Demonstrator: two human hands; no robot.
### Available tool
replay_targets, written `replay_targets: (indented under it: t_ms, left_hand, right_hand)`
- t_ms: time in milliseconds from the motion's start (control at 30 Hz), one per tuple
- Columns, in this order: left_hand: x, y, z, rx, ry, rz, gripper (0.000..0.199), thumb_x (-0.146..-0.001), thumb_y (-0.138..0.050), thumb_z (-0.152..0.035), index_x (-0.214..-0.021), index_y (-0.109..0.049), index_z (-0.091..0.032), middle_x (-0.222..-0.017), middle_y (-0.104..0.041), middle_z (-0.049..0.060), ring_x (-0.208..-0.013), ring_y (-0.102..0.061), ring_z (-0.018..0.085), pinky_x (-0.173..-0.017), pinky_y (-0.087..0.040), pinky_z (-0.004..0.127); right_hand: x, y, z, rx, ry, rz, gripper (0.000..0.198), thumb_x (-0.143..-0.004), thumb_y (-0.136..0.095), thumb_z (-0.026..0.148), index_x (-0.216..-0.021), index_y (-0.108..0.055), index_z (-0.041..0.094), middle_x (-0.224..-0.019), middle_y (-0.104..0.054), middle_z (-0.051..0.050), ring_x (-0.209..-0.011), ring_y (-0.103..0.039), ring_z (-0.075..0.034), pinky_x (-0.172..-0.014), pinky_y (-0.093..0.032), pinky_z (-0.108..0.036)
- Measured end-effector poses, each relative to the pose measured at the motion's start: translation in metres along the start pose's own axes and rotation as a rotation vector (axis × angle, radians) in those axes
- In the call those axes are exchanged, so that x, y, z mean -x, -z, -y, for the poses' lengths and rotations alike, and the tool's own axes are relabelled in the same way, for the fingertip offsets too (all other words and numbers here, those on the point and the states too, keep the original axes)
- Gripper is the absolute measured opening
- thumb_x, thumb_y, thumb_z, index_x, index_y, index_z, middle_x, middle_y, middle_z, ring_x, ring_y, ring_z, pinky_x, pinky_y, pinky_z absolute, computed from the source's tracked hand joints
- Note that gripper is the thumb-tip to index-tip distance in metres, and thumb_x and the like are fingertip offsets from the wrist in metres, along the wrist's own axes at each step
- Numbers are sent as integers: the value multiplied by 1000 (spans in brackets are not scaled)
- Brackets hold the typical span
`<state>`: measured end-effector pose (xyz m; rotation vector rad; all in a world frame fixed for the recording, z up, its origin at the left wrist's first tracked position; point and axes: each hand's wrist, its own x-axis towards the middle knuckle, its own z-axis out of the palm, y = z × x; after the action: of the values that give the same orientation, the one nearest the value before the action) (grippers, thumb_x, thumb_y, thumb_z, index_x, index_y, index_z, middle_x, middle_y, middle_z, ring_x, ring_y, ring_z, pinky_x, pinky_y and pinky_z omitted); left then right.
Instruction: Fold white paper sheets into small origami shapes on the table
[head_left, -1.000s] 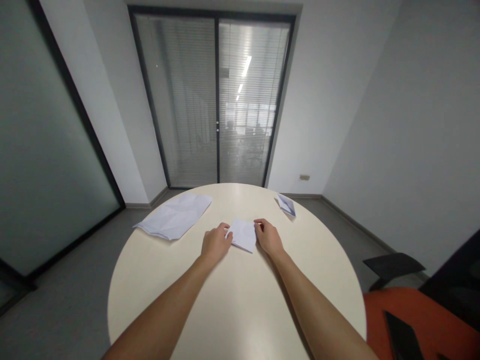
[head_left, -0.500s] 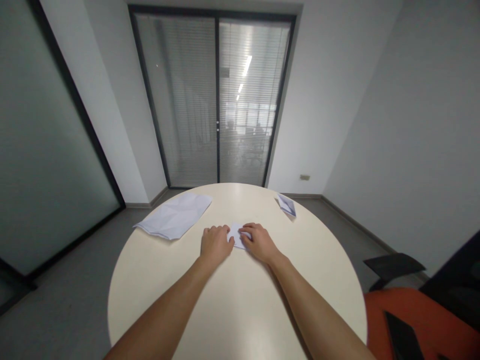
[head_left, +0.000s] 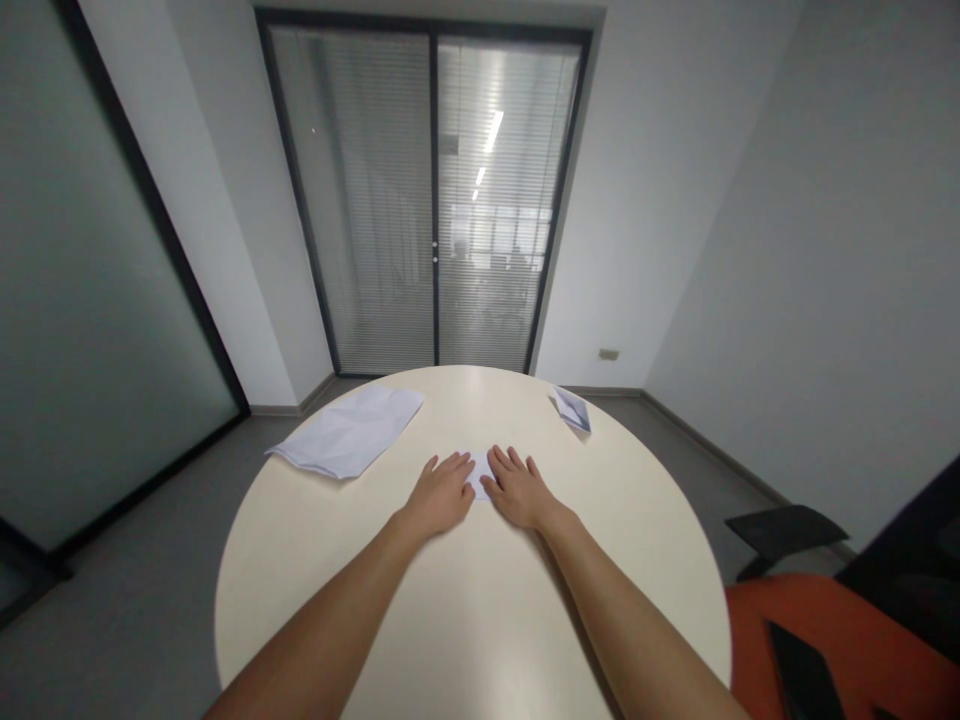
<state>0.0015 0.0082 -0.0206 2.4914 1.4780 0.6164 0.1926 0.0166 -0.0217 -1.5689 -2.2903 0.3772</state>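
A small piece of white paper [head_left: 481, 478] lies flat on the round table [head_left: 465, 600], partly covered by my hands. My left hand [head_left: 442, 492] rests on its left side, fingers stretched out and pointing forward. On the right side lies my right hand [head_left: 519, 488], palm down with the fingers spread. Only a narrow strip of the paper shows between the two hands, so its full outline and any folds are hidden.
Creased white sheets [head_left: 352, 430] lie at the table's far left, slightly over its edge. A folded paper piece [head_left: 572, 409] sits near the far right edge. An orange chair [head_left: 847, 640] with black armrests stands at the right. Beyond the table is a glass door [head_left: 435, 200] with blinds.
Both hands have gone from curled fingers around the paper's edges to flattened, stretched fingers on it. The other papers have not moved.
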Motion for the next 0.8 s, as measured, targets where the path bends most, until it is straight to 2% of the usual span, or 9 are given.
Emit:
replay_targets:
  t_ms: [133, 267, 467, 600, 700, 800]
  left_hand:
    - [2, 3, -2, -45, -8, 46, 48, -94, -45, -31, -140, -53, -21, -153, -45, 13, -144, -37, 30, -118, -24, 58]
    - [2, 5, -2, -129, -16, 89, 49, -96, -43, -35, -143, -49, -22, -156, -42, 10, -145, -36, 28, -119, -26, 53]
    - [1, 5, -2, -170, -35, 48, 47, -97, -45, -40, -140, -53, -23, -151, -49, 10, -140, -42, 28, -117, -28, 49]
    - [1, 5, -3, -193, -36, -15, 47, -94, -50, -43, -135, -59, -22, -142, -56, 12, -131, -49, 29, -114, -32, 47]
    - [1, 6, -3, -209, -12, -65, 45, -93, -53, -44, -130, -62, -22, -135, -60, 11, -124, -53, 29, -110, -34, 46]
    - [1, 6, -2, -220, 3, -84, 42, -94, -52, -42, -128, -64, -22, -131, -62, 11, -120, -54, 28, -108, -36, 44]
  right_hand:
    - [2, 7, 5, 74, -84, 54, 65, -100, -37, 49, -156, -32, 16, -163, -24, -11, -151, -11, -39, -119, -10, -62]
    - [2, 12, 6, 151, -135, 101, 64, -101, -27, 47, -158, -27, 16, -165, -20, -8, -152, -7, -38, -119, -9, -61]
    - [1, 15, 2, 217, -206, 38, 61, -102, -28, 42, -155, -31, 14, -164, -24, -12, -152, -10, -37, -118, -10, -61]
    - [0, 18, 4, 172, -124, -18, 58, -102, -30, 41, -153, -35, 13, -164, -25, -11, -153, -9, -34, -119, -10, -58]
    - [1, 16, 6, 91, -7, 55, 62, -103, -25, 47, -156, -30, 15, -164, -24, -10, -153, -10, -31, -121, -10, -56]
    - [2, 13, 7, 84, 8, 108, 62, -103, -26, 47, -157, -29, 15, -164, -24, -9, -153, -10, -34, -121, -8, -57]
